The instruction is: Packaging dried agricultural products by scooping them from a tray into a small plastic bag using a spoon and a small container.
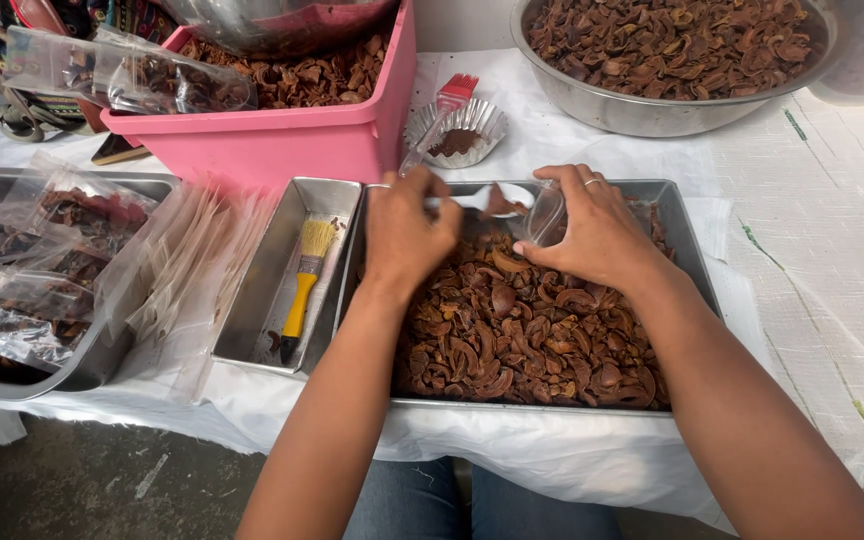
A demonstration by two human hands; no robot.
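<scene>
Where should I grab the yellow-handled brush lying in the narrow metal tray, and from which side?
Grip the yellow handle of the brush at mid-length, coming from above. It lies flat along the narrow tray, bristles pointing away, and the tray walls likely block a side approach. The left hand is nearest.

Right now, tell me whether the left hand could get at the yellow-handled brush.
Probably yes. The left hand holds a spoon over the tray of brown shells, and the brush lies uncovered in the narrow tray just beside it; the spoon would need setting down first.
</scene>
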